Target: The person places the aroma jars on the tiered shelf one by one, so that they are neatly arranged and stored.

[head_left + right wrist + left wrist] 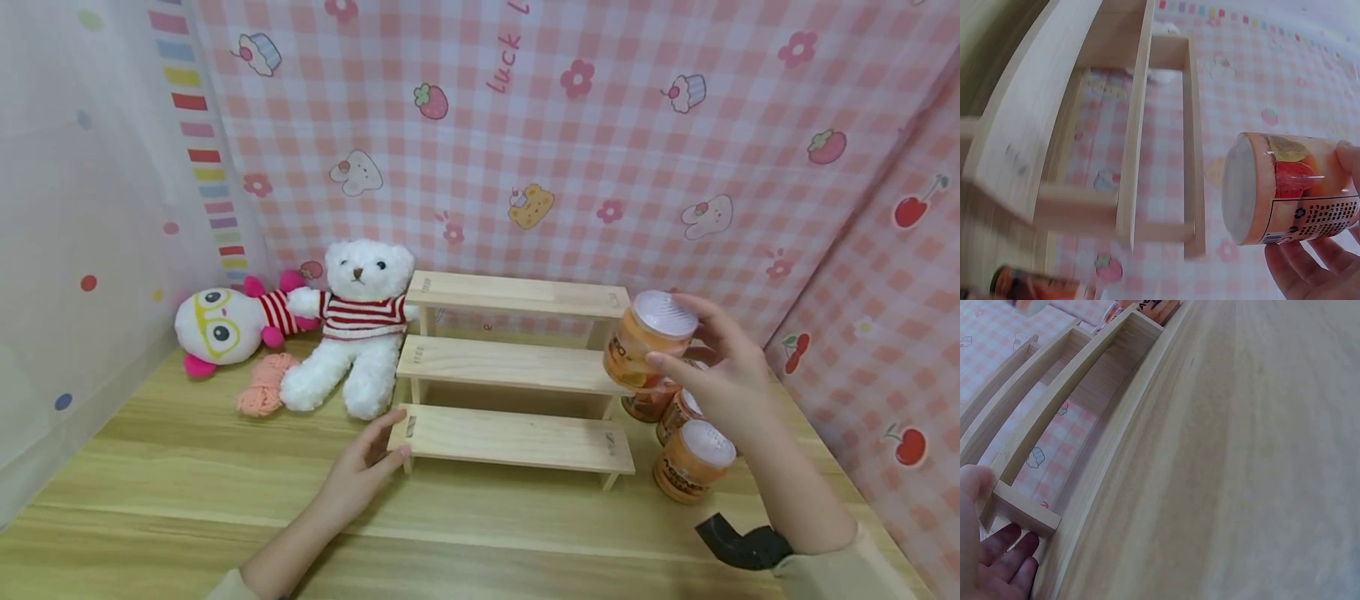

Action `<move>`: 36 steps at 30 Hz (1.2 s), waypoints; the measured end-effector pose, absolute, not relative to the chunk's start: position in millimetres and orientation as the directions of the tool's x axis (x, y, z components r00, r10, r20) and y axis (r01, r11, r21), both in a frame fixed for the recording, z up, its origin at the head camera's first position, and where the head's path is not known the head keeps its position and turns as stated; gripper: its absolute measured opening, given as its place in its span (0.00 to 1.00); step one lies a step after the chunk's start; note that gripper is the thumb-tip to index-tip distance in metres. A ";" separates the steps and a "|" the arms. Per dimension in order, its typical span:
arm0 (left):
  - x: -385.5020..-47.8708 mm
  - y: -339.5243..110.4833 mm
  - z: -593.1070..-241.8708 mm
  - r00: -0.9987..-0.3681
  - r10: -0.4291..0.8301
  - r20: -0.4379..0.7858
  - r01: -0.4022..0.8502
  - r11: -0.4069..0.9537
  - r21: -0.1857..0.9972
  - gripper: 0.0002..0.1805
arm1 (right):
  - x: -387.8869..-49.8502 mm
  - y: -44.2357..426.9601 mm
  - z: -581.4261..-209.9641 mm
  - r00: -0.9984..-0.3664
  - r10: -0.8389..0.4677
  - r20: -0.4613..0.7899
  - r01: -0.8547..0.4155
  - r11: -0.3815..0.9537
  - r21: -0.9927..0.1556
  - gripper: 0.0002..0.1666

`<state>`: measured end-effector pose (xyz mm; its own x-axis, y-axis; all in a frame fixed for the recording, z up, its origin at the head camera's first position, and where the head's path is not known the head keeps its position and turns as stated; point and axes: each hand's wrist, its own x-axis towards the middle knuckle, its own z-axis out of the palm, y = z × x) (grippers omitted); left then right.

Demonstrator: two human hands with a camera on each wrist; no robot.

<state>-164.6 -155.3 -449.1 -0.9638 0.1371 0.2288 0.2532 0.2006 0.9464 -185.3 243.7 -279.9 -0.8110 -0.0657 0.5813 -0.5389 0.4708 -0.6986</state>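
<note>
A three-tier wooden display shelf stands on the table. My left hand grips the left end of its lowest step, thumb at the front corner; in the left wrist view its fingers curl beside the step's leg. My right hand holds an orange jar with a clear ribbed lid, thumb and fingers on opposite sides. This jar is raised at the right end of the upper steps. In the right wrist view, its pale base faces the shelf, apart from it. All three steps are bare.
Several similar jars stand right of the shelf, partly hidden by my right hand and the held jar. To the left are a white teddy bear, a pink-and-white plush toy and peach yarn. A checked cloth hangs behind.
</note>
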 end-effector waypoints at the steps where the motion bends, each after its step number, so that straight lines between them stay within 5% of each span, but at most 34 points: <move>1: -164.4 -155.3 -449.1 -0.964 0.138 0.228 0.253 0.200 0.947 0.27 | -187.6 238.8 -278.9 -0.812 -0.080 0.578 -0.544 0.462 -0.700 0.40; 36: -165.7 -154.9 -450.8 -0.964 0.141 0.225 0.251 0.206 0.946 0.27 | -260.5 87.0 -248.4 -0.855 -0.159 0.494 -0.518 0.197 -0.832 0.38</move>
<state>-165.7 -154.9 -450.8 -0.9642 0.1406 0.2250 0.2508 0.2055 0.9460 -260.5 87.0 -248.4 -0.8548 -0.1586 0.4942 -0.5178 0.1971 -0.8325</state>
